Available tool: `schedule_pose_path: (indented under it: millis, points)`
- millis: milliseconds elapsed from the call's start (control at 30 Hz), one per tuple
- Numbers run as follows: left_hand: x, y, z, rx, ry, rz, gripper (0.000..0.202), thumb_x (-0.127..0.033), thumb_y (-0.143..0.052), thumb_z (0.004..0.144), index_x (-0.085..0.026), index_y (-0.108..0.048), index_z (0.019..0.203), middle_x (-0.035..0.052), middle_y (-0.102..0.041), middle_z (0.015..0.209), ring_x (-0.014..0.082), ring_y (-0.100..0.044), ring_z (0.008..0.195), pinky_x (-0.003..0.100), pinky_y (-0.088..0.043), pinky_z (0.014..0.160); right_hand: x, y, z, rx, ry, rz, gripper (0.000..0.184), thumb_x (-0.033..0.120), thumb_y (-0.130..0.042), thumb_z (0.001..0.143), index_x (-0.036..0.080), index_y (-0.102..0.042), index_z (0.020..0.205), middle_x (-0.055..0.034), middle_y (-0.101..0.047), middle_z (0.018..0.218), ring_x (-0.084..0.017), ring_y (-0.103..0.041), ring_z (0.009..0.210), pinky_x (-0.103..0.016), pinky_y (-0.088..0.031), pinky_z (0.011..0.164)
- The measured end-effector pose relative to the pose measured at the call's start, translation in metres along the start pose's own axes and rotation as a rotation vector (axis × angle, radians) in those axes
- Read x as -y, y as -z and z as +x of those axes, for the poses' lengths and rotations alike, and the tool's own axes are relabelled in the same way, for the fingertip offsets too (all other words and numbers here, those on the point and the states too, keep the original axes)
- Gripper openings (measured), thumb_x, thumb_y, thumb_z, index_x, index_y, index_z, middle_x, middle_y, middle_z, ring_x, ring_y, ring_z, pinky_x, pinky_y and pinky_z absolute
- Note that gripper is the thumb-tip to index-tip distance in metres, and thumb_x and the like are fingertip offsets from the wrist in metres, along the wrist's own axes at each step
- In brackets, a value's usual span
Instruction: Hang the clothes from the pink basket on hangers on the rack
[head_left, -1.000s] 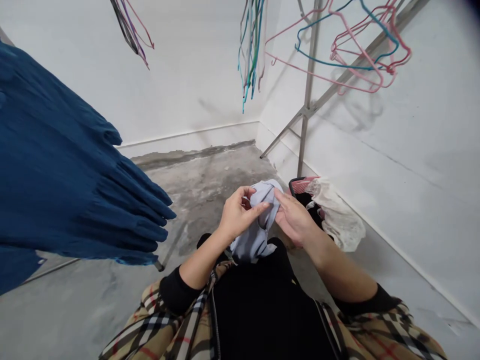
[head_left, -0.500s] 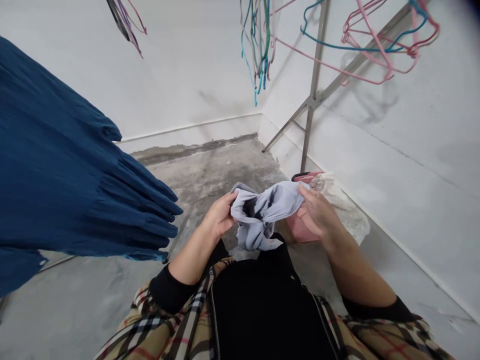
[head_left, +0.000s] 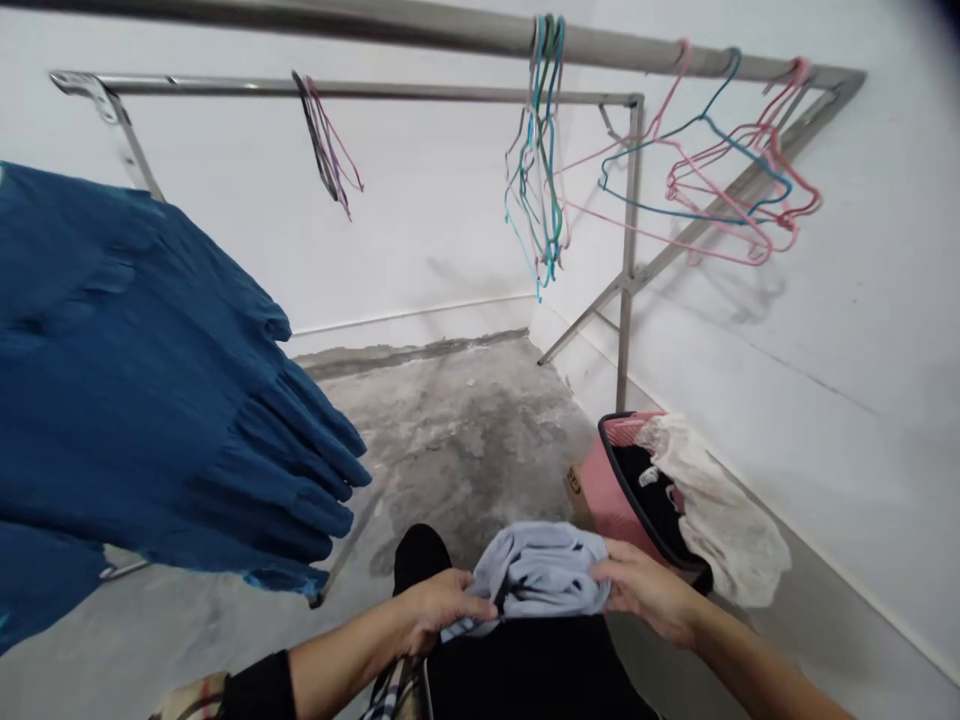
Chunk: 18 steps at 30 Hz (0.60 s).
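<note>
A small pale grey-blue garment (head_left: 540, 572) is bunched between both my hands, low in the view and close to my body. My left hand (head_left: 439, 607) is closed on its left side. My right hand (head_left: 646, 592) pinches its right edge. To the right of my hands stands a pink laundry basket (head_left: 609, 487) with dark clothes inside and a white lacy cloth (head_left: 724, 510) draped over its far rim.
A steel drying rack (head_left: 450, 35) runs overhead with several wire hangers: a teal and green bunch (head_left: 544, 150), pink and blue ones (head_left: 720, 170), purple ones (head_left: 326, 145). A dark blue dress (head_left: 150, 370) hangs at the left. Bare concrete floor (head_left: 465, 420) lies ahead, white walls behind.
The view has tilted up, bringing the rack bars into sight. My hands with the grey-blue garment now sit lower in the picture, and the cloth is more gathered between them.
</note>
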<state>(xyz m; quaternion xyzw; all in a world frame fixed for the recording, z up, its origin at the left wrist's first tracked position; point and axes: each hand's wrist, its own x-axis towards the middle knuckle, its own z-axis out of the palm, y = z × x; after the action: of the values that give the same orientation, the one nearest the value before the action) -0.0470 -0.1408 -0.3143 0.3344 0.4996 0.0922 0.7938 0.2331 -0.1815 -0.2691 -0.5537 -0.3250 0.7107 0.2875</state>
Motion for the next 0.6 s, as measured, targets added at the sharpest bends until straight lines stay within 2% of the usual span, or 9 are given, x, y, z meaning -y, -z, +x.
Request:
schedule_pose_path:
  millis: [67, 133, 200, 267, 333, 433, 467, 533, 600]
  points:
    - [-0.005, 0.003, -0.001, 0.005, 0.077, 0.008, 0.015, -0.02, -0.079, 0.06, -0.01, -0.071, 0.066, 0.004, -0.066, 0.059, 0.014, -0.06, 0.05, 0.023, -0.049, 0.055, 0.022, -0.005, -0.005, 0.083, 0.083, -0.409, 0.03, 0.025, -0.066, 0.064, 0.019, -0.068, 0.093, 0.0003, -0.068, 0.074, -0.015, -0.067, 0.068, -0.023, -0.051, 0.061]
    - [-0.017, 0.001, -0.007, 0.032, 0.045, -0.077, 0.012, -0.019, -0.076, 0.063, -0.009, -0.07, 0.065, 0.0055, -0.066, 0.057, 0.0146, -0.06, 0.048, 0.025, -0.05, 0.055, 0.054, -0.012, -0.01, 0.044, 0.265, -0.709, 0.022, 0.028, -0.068, 0.062, 0.021, -0.07, 0.083, -0.0003, -0.066, 0.068, -0.019, -0.066, 0.068, -0.026, -0.05, 0.057]
    - [-0.032, -0.003, -0.018, 0.085, -0.06, -0.229, 0.012, -0.019, -0.075, 0.065, -0.008, -0.071, 0.069, 0.0075, -0.069, 0.062, 0.0164, -0.063, 0.053, 0.028, -0.054, 0.06, 0.092, -0.017, -0.014, -0.064, 0.45, -0.811, 0.015, 0.032, -0.069, 0.066, 0.023, -0.07, 0.078, -0.0029, -0.067, 0.071, -0.024, -0.066, 0.073, -0.031, -0.051, 0.058]
    - [-0.045, -0.009, -0.028, 0.097, -0.182, -0.395, 0.014, -0.02, -0.076, 0.068, -0.009, -0.07, 0.073, 0.0083, -0.071, 0.066, 0.0176, -0.067, 0.058, 0.028, -0.055, 0.063, 0.135, -0.02, -0.019, -0.15, 0.557, -0.798, 0.016, 0.036, -0.066, 0.072, 0.024, -0.07, 0.081, -0.0044, -0.069, 0.078, -0.024, -0.066, 0.08, -0.033, -0.053, 0.064]
    - [-0.054, -0.015, -0.036, 0.073, -0.263, -0.541, 0.013, -0.019, -0.077, 0.071, -0.009, -0.069, 0.075, 0.0083, -0.071, 0.069, 0.0172, -0.068, 0.061, 0.026, -0.055, 0.063, 0.182, -0.024, -0.028, -0.283, 0.73, -0.79, 0.021, 0.04, -0.061, 0.079, 0.024, -0.069, 0.09, -0.004, -0.069, 0.083, -0.021, -0.064, 0.081, -0.033, -0.052, 0.071]
    - [-0.06, -0.023, -0.039, 0.013, -0.286, -0.669, 0.011, -0.017, -0.073, 0.076, -0.01, -0.065, 0.076, 0.0057, -0.068, 0.063, 0.0146, -0.064, 0.054, 0.024, -0.053, 0.055, 0.26, -0.041, -0.043, -0.656, 1.287, -0.849, 0.023, 0.04, -0.058, 0.084, 0.02, -0.068, 0.09, -0.0031, -0.066, 0.073, -0.016, -0.058, 0.066, -0.031, -0.05, 0.068]
    - [-0.062, -0.024, -0.038, -0.009, -0.28, -0.693, 0.01, -0.017, -0.071, 0.078, -0.01, -0.064, 0.078, 0.0044, -0.066, 0.061, 0.0136, -0.063, 0.051, 0.023, -0.052, 0.053, 0.285, -0.049, -0.045, -0.744, 1.414, -0.901, 0.021, 0.038, -0.059, 0.084, 0.019, -0.067, 0.086, -0.0036, -0.066, 0.073, -0.016, -0.057, 0.066, -0.031, -0.049, 0.069]
    - [-0.063, -0.026, -0.036, -0.051, -0.281, -0.731, 0.008, -0.016, -0.068, 0.081, -0.01, -0.063, 0.082, 0.0029, -0.064, 0.061, 0.0125, -0.061, 0.049, 0.023, -0.051, 0.051, 0.334, -0.066, -0.041, -0.889, 1.536, -0.995, 0.019, 0.036, -0.059, 0.084, 0.019, -0.066, 0.086, -0.0054, -0.067, 0.078, -0.018, -0.059, 0.073, -0.033, -0.049, 0.076]
    - [-0.064, -0.027, -0.035, -0.068, -0.294, -0.763, 0.008, -0.014, -0.067, 0.082, -0.01, -0.062, 0.086, 0.0034, -0.065, 0.065, 0.0127, -0.062, 0.052, 0.024, -0.052, 0.055, 0.374, -0.078, -0.025, -0.998, 1.498, -1.071, 0.023, 0.039, -0.061, 0.083, 0.017, -0.065, 0.091, -0.0077, -0.067, 0.084, -0.022, -0.061, 0.085, -0.039, -0.049, 0.083]
